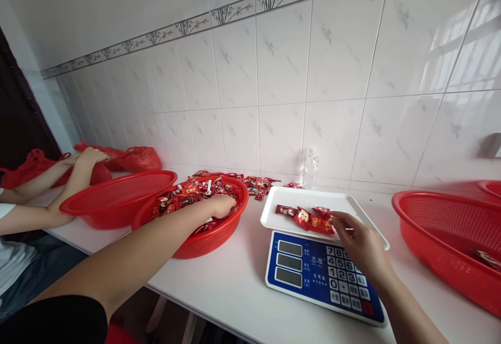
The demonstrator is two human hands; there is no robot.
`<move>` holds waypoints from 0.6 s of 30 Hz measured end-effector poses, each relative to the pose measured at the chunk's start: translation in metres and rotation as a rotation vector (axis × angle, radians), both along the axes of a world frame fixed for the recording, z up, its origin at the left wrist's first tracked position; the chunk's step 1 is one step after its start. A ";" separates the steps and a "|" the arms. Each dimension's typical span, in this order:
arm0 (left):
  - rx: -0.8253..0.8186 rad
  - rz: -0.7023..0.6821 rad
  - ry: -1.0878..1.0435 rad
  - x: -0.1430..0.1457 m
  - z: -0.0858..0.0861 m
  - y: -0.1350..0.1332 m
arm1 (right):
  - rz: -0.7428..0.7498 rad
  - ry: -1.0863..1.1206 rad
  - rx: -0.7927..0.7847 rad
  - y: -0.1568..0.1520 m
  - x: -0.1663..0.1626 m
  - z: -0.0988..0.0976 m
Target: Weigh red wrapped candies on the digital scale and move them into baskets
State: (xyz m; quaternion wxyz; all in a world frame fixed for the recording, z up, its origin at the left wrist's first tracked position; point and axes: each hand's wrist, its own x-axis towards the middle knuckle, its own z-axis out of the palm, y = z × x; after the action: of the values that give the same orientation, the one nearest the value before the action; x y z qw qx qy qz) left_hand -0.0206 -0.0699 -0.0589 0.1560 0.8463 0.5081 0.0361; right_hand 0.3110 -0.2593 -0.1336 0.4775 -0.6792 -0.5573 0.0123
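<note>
Head view, from left to right: at the far left end of the white surface (235, 286) a co-worker's hands (88, 156) rest by crumpled red bags (133, 157) against the tiled wall. Next comes an empty red basket (117, 198), touching a second red basket (207, 239) heaped with red-wrapped candies (188, 190). The left hand (221, 205) is sunk into that heap near the basket's right rim; its fingers are curled among the wrappers, but whether they grip any I cannot tell. More wrapped candies (260, 182) lie loose along the back edge of the surface, near a clear plastic bottle (311, 169). Right of the basket stands a blue scale (313, 273) with a white tray (305, 200) on top. A few candies (309, 220) lie at the tray's front edge, and the right hand (362, 245) reaches over the keypad with its fingers loosely spread, tips touching the rightmost candy. At the right end sits another red basket (446, 229).
</note>
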 end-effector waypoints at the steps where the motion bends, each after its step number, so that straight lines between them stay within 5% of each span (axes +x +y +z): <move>1: 0.011 -0.004 0.036 -0.001 0.005 0.001 | 0.001 0.001 0.001 0.000 0.001 -0.001; 9: -0.102 -0.053 0.257 -0.010 0.034 0.005 | -0.014 -0.018 -0.019 0.001 0.003 -0.003; 18: -0.150 -0.034 0.293 -0.008 0.031 -0.007 | -0.004 0.004 -0.027 0.001 0.002 -0.003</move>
State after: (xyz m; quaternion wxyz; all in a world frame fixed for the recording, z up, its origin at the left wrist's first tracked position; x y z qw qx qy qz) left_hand -0.0289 -0.0765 -0.0281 0.1437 0.8370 0.5122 -0.1285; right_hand 0.3126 -0.2579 -0.1369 0.4695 -0.6866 -0.5548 0.0203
